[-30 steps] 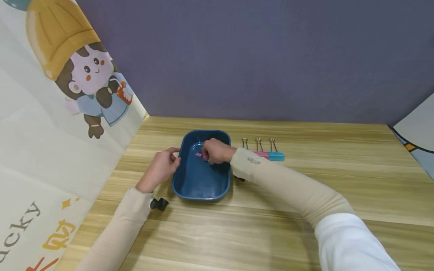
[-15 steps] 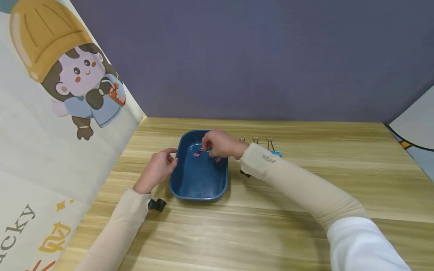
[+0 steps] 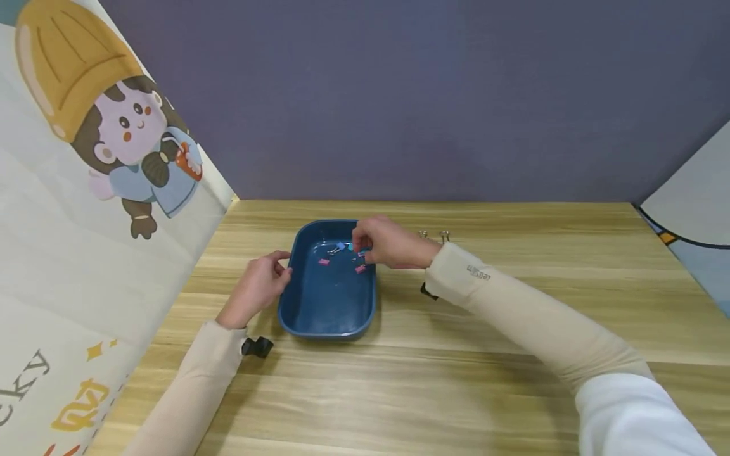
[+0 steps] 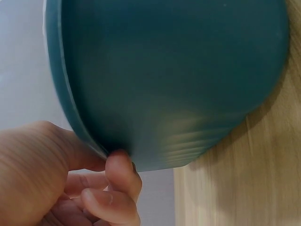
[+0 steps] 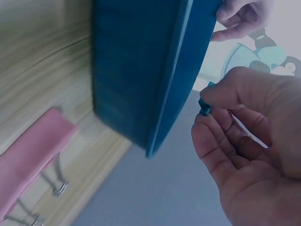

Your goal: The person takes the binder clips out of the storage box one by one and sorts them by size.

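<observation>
I note right hand (image 3: 383, 244) shifted toward far right corner of blue tray (image 3: 296, 304), fingers pinching small teal clip (image 5: 205, 107). More small clips (image 3: 324, 261) now on tray floor, below fingertips. Left hand (image 3: 256, 285) still grips near rim.

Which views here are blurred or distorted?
Head view: sharp, evenly lit, wide-angle bend at the edges, small glare on the tray floor. Left wrist view: tray wall soft, too close. Right wrist view: hazy; pink clip and right hand blurred.

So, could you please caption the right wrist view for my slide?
Right hand pinches a small teal clip beside the dark blue plastic tray.
</observation>
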A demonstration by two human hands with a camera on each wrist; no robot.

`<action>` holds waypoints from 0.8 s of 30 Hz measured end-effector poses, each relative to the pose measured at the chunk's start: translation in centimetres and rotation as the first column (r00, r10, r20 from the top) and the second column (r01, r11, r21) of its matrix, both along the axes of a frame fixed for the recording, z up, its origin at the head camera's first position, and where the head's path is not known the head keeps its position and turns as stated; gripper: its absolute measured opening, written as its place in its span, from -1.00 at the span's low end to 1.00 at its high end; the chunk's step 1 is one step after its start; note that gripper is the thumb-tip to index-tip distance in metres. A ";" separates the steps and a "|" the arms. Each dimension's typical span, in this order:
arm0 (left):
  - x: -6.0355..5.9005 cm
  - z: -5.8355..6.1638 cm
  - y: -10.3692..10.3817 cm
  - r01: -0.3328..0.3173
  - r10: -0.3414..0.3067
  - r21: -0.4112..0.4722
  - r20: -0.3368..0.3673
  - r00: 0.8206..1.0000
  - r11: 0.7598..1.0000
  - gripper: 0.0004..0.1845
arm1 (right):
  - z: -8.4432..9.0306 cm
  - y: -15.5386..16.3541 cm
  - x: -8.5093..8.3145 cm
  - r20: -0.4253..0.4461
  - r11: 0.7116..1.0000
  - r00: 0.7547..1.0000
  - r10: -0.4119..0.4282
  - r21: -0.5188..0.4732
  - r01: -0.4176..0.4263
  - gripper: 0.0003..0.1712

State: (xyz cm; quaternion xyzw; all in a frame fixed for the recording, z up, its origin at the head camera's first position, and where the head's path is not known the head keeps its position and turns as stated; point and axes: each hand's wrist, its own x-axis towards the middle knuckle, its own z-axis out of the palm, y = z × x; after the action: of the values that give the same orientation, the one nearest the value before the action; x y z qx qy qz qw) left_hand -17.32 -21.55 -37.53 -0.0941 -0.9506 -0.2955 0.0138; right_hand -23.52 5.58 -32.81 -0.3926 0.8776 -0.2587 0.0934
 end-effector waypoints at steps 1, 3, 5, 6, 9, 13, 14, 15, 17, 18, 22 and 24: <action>0.0 0.0 -0.1 -0.001 0.001 -0.001 -0.002 1.000 1.000 -0.63 | 0.0 0.3 0.0 -0.004 1.000 1.000 -0.005 -0.001 0.005 -0.77; 0.0 0.0 -0.2 -0.004 0.004 0.000 -0.002 1.000 1.000 -0.64 | -0.1 0.8 -0.1 0.014 1.000 1.000 -0.021 -0.005 0.021 -0.78; 0.0 0.0 -0.4 -0.004 0.004 0.000 0.000 1.000 1.000 -0.63 | -0.3 1.4 -0.1 0.020 1.000 0.999 -0.030 -0.007 0.030 -0.78; 0.0 0.0 -0.5 -0.005 0.005 0.000 -0.001 1.000 1.000 -0.63 | -0.4 1.6 -0.1 0.020 0.999 0.999 -0.032 -0.006 0.032 -0.78; -0.1 0.0 -0.7 -0.008 0.008 0.000 0.000 1.000 1.000 -0.63 | -0.8 2.2 0.0 0.000 1.000 1.000 -0.028 0.005 0.028 -0.75; -0.1 0.0 -0.9 -0.010 0.010 0.003 -0.002 1.000 1.000 -0.62 | -1.4 2.6 0.3 -0.031 0.999 0.999 -0.030 0.017 0.031 -0.74; -0.1 0.0 -1.0 -0.010 0.010 0.004 -0.003 1.000 1.000 -0.62 | -1.5 2.7 0.4 -0.043 0.999 0.999 -0.029 0.020 0.030 -0.74; -0.2 0.0 -1.0 -0.009 0.009 0.005 -0.004 1.000 1.000 -0.62 | -1.8 2.7 0.4 -0.055 1.000 0.998 -0.022 0.019 0.023 -0.73; -0.2 0.0 -1.1 -0.008 0.008 0.007 -0.006 1.000 1.000 -0.62 | -2.1 2.9 0.6 -0.076 1.000 0.997 -0.011 0.012 0.012 -0.70; -0.2 0.0 -1.1 -0.008 0.008 0.008 -0.006 1.000 1.000 -0.62 | -2.3 3.0 0.8 -0.082 1.000 0.997 -0.005 0.005 0.006 -0.68; -0.3 0.0 -1.2 -0.006 0.006 0.011 -0.005 1.000 1.000 -0.62 | -2.8 3.3 1.2 -0.090 1.000 0.996 0.018 -0.020 -0.020 -0.68; -0.4 0.1 -1.2 -0.006 0.006 0.011 -0.005 1.000 1.000 -0.62 | -3.1 3.4 1.4 -0.079 0.999 0.997 0.020 -0.023 -0.022 -0.70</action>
State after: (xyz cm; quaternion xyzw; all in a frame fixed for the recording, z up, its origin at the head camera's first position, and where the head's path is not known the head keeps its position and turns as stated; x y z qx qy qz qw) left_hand -17.69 -22.74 -37.45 -0.0921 -0.9492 -0.3004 0.0173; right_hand -22.13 9.02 -35.90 -0.4129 0.8732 -0.2525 0.0570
